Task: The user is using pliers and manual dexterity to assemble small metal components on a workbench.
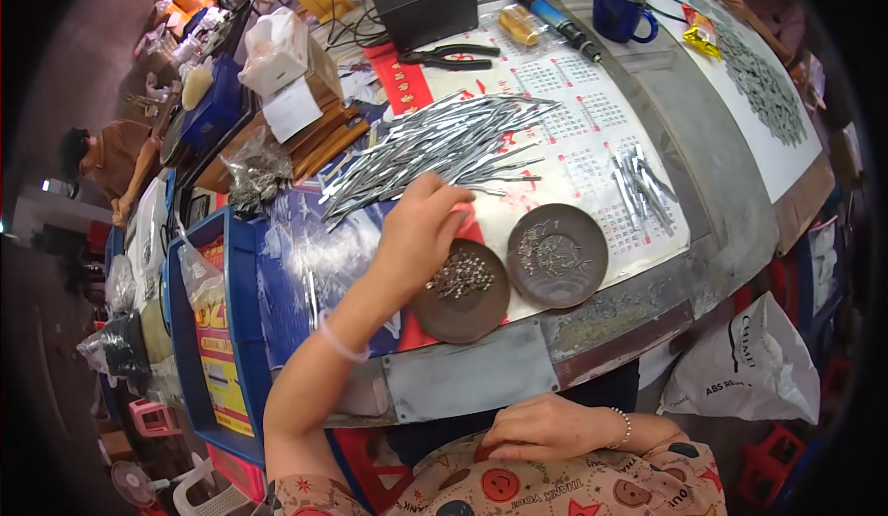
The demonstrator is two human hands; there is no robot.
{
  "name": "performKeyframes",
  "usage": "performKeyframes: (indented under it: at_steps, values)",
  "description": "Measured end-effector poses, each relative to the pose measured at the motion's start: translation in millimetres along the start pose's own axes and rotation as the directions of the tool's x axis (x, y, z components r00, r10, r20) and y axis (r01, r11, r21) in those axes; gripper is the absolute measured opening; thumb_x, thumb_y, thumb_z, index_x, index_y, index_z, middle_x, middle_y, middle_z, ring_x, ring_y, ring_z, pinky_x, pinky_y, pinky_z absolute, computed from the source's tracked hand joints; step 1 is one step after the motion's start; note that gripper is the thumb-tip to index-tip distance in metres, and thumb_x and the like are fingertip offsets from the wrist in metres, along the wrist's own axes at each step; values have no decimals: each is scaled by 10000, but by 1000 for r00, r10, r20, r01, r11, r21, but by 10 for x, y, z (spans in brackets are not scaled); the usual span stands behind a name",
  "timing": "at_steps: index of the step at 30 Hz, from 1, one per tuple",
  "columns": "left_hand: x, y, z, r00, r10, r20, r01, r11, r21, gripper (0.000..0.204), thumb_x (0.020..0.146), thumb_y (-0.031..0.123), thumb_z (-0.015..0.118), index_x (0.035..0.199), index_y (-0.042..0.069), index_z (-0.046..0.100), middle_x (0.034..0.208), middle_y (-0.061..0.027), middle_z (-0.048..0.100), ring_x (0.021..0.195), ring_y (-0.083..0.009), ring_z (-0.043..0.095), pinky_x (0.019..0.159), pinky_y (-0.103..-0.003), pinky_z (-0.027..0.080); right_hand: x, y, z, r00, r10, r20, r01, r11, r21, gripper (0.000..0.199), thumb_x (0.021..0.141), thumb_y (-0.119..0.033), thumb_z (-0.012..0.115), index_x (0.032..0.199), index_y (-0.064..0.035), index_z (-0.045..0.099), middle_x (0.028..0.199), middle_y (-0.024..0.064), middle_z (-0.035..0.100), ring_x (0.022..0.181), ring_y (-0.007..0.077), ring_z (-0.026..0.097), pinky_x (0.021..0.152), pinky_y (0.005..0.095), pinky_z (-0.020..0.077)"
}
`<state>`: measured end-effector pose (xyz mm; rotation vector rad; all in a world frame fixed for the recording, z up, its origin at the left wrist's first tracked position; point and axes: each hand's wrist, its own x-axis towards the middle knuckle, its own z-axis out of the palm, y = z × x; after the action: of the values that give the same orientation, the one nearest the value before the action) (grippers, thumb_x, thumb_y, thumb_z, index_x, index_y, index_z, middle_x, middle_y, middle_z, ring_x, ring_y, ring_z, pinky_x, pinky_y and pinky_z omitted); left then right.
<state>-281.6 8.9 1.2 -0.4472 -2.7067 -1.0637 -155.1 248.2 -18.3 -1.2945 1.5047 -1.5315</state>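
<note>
Glinting slender metal strips beside round dishes

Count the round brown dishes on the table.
2: the left dish, holding small shiny pieces, beside the left hand; and the right dish, just right of it, holding thin pieces. Clutter could hide others.

Glare whitens the blue sheet; edges curve toward dark corners.

Pliers lie behind the strips, two dishes before them.
</note>
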Motion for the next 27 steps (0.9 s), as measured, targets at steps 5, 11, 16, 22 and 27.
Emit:
performKeyframes:
  at_steps: [5, 11, 16, 22, 27]
  values:
    - [327, -384, 309, 986, 147, 82, -164, 950, 265, 145, 717, 87, 683, 793, 55, 564, 822, -116, 524, 827, -317, 541, 703, -423, 437, -44, -73, 23, 1000, 5, 9, -5, 1000, 3, 174, 896, -187, 576, 941, -19, 565, 811, 110, 553, 748, 279, 577, 634, 364, 475]
    - [345, -438, 302, 988, 150, 36, -152, 988, 38, 130, 785, 50, 633, 851, 32, 523, 825, -121, 507, 776, -268, 529, 683, -352, 432, -148, -108, -75, 997, 72, 5, -71, 997, -33, 181, 901, -200, 568, 940, -23, 568, 834, 108, 556, 749, 278, 579, 639, 362, 476]
    - [206, -405, 51, 969, -248, -5, 165, 656, -736, 93, 983, 134, 449, 981, 41, 455, 933, -86, 585, 858, -160, 592, 767, -273, 493, -113, -239, -328, 996, 62, -70, -75, 977, -199, 161, 881, -194, 594, 933, -42, 580, 810, 104, 563, 732, 270, 588, 630, 357, 480]
    - [-36, 3, -233, 946, -317, -76, 29, 313, -949, 107, 980, 150, 459, 990, 45, 445, 906, -88, 591, 867, -201, 620, 785, -323, 510, -62, -325, -655, 938, 96, -332, -253, 846, -470, 142, 806, -123, 652, 899, -34, 594, 783, 103, 564, 700, 281, 588, 609, 356, 482]
    - [-158, 34, -308, 939, -329, -97, 29, 357, -934, 89, 979, 132, 455, 980, 43, 445, 876, -72, 573, 845, -189, 621, 788, -323, 515, 49, -378, -727, 907, 126, -403, -356, 741, -570, 134, 801, -111, 652, 898, -35, 600, 813, 103, 560, 717, 290, 586, 618, 359, 481]
